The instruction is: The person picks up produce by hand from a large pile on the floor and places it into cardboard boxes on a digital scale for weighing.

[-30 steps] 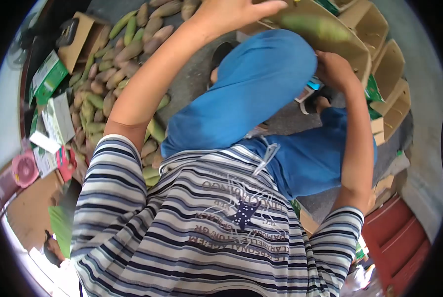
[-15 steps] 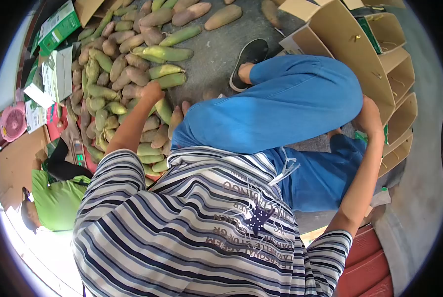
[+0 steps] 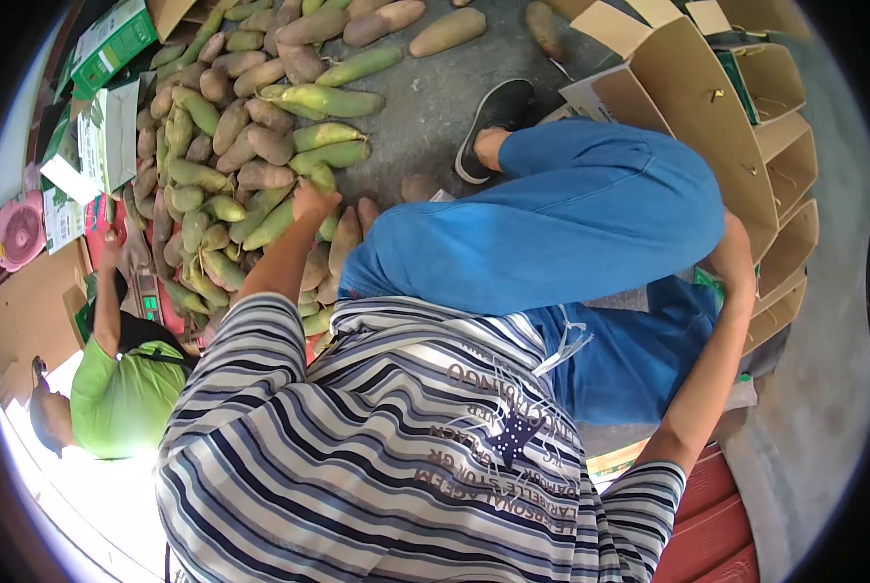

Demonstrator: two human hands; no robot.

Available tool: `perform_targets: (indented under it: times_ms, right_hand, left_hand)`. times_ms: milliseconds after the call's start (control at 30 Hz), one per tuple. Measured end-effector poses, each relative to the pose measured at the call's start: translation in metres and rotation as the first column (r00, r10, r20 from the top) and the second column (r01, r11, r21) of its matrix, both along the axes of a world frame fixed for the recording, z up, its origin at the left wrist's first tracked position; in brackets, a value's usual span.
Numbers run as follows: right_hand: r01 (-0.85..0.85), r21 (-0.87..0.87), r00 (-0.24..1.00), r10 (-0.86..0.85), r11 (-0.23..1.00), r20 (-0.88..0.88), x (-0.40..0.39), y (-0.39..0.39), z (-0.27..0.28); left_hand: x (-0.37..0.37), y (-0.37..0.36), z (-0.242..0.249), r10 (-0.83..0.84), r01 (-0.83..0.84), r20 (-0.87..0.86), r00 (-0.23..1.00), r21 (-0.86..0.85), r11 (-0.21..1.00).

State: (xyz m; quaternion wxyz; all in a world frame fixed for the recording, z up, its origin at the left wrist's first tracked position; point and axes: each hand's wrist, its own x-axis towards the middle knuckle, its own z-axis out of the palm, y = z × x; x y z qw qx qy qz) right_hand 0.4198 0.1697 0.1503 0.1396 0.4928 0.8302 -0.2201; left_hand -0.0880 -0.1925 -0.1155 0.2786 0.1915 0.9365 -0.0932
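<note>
My left hand (image 3: pixel 313 200) is among the long root vegetables, which look like radishes. Its fingers are curled around a green radish (image 3: pixel 322 177), whose tip shows beyond them; the palm side is hidden. Around it lies a heap of green and pinkish-brown radishes (image 3: pixel 260 146). On the other side, my right hand (image 3: pixel 734 248) is beside my bent blue-trousered knee, close to an open cardboard box (image 3: pixel 721 126). The leg hides its fingers, so what they touch does not show.
More open cardboard boxes (image 3: pixel 789 165) line the right. Green-and-white cartons (image 3: pixel 112 47), a pink fan (image 3: pixel 20 231) and a scale with a lit green display (image 3: pixel 150 304) are at the left. A co-worker in a green shirt (image 3: pixel 129 403) sits at lower left.
My left hand has shifted slightly right and down over the heap, and a green radish tip now shows beyond it. The co-worker's arm has risen. My right hand stays by the knee.
</note>
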Motion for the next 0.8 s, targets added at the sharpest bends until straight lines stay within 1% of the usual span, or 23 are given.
perform_targets:
  times_ms: [33, 100, 133, 167, 200, 233, 267, 300, 333, 367, 400, 433, 467, 500, 533, 567, 600, 667, 733, 767, 800]
  right_hand:
    - [-0.016, 0.012, 1.000, 0.016, 1.000, 0.003, 0.003, 0.001, -0.005]
    - [-0.059, 0.028, 0.998, 0.058, 0.998, 0.019, 0.005, 0.004, -0.010]
    - [-0.081, 0.031, 0.996, 0.080, 0.996, 0.041, 0.003, 0.004, -0.008]
    - [-0.096, 0.038, 0.993, 0.094, 0.995, 0.070, 0.004, 0.003, -0.004]
    - [-0.137, 0.084, 0.991, 0.137, 0.987, 0.007, 0.005, 0.001, -0.004]
    - [-0.128, 0.101, 0.992, 0.128, 0.987, 0.014, 0.009, 0.002, -0.012]
    - [-0.121, 0.117, 0.993, 0.119, 0.986, 0.024, 0.015, 0.004, -0.018]
    - [-0.105, 0.093, 0.994, 0.103, 0.990, 0.032, 0.013, 0.003, -0.015]
    - [-0.094, 0.065, 0.995, 0.092, 0.993, 0.034, 0.010, 0.003, -0.014]
    - [-0.102, 0.091, 0.994, 0.098, 0.991, 0.038, 0.015, 0.005, -0.022]
    - [-0.097, 0.088, 0.994, 0.093, 0.991, 0.053, 0.016, 0.006, -0.021]
    - [-0.097, 0.084, 0.994, 0.091, 0.992, 0.067, 0.014, 0.005, -0.021]
    - [-0.098, 0.079, 0.993, 0.092, 0.992, 0.080, 0.012, 0.005, -0.021]
    - [-0.102, 0.084, 0.993, 0.096, 0.991, 0.072, 0.012, 0.004, -0.021]
    - [-0.107, 0.089, 0.993, 0.101, 0.990, 0.065, 0.013, 0.004, -0.021]
    - [-0.113, 0.091, 0.992, 0.108, 0.989, 0.059, 0.013, 0.004, -0.021]
    - [-0.108, 0.091, 0.993, 0.103, 0.990, 0.061, 0.012, 0.003, -0.020]
    - [-0.099, 0.084, 0.994, 0.094, 0.992, 0.058, 0.008, 0.001, -0.016]
    - [-0.105, 0.069, 0.993, 0.102, 0.992, 0.052, 0.005, 0.000, -0.010]
    - [-0.096, 0.068, 0.993, 0.090, 0.993, 0.077, 0.001, -0.001, -0.007]
    - [-0.061, 0.066, 0.996, 0.056, 0.996, 0.064, 0.001, -0.002, -0.004]
  left_hand:
    - [0.008, 0.004, 0.006, -0.169, 0.172, -0.042, 0.985, 0.064, 0.983]
    - [0.019, 0.025, 0.022, -0.282, 0.295, -0.091, 0.955, 0.217, 0.930]
    - [0.023, 0.041, 0.032, -0.338, 0.358, -0.118, 0.934, 0.295, 0.886]
    - [0.025, 0.061, 0.042, -0.339, 0.379, -0.169, 0.926, 0.402, 0.834]
    - [0.025, 0.085, 0.056, -0.338, 0.339, -0.119, 0.934, 0.597, 0.727]
    - [0.028, 0.112, 0.075, -0.349, 0.271, -0.062, 0.935, 0.761, 0.589]
    - [0.040, 0.142, 0.105, -0.334, 0.222, -0.047, 0.941, 0.832, 0.508]
    - [0.054, 0.172, 0.125, -0.359, -0.072, 0.153, 0.921, 0.971, 0.228]
    - [0.074, 0.200, 0.171, -0.366, -0.084, 0.139, 0.920, 0.983, 0.163]
    - [0.091, 0.224, 0.203, -0.366, -0.071, 0.092, 0.926, 0.995, 0.071]
    - [0.103, 0.244, 0.224, -0.391, -0.067, 0.063, 0.918, 0.998, 0.002]
    - [0.127, 0.263, 0.254, -0.455, -0.174, 0.099, 0.885, 0.977, -0.127]
    - [0.143, 0.278, 0.274, -0.512, -0.184, 0.087, 0.855, 0.973, -0.141]
    - [0.168, 0.289, 0.296, -0.594, -0.259, 0.128, 0.794, 0.956, -0.140]
    - [0.175, 0.302, 0.294, -0.647, -0.184, 0.145, 0.748, 0.983, 0.007]
    - [0.202, 0.312, 0.320, -0.749, -0.312, 0.153, 0.645, 0.947, -0.075]
    - [0.212, 0.320, 0.310, -0.795, -0.435, 0.251, 0.552, 0.900, -0.018]
    - [0.208, 0.324, 0.286, -0.782, -0.342, 0.296, 0.549, 0.933, 0.113]
    - [0.186, 0.314, 0.250, -0.662, -0.312, 0.445, 0.604, 0.895, 0.318]
    - [0.158, 0.302, 0.214, -0.680, -0.028, 0.128, 0.722, 0.987, 0.156]
    - [0.134, 0.284, 0.185, -0.646, 0.114, 0.076, 0.759, 0.962, 0.247]
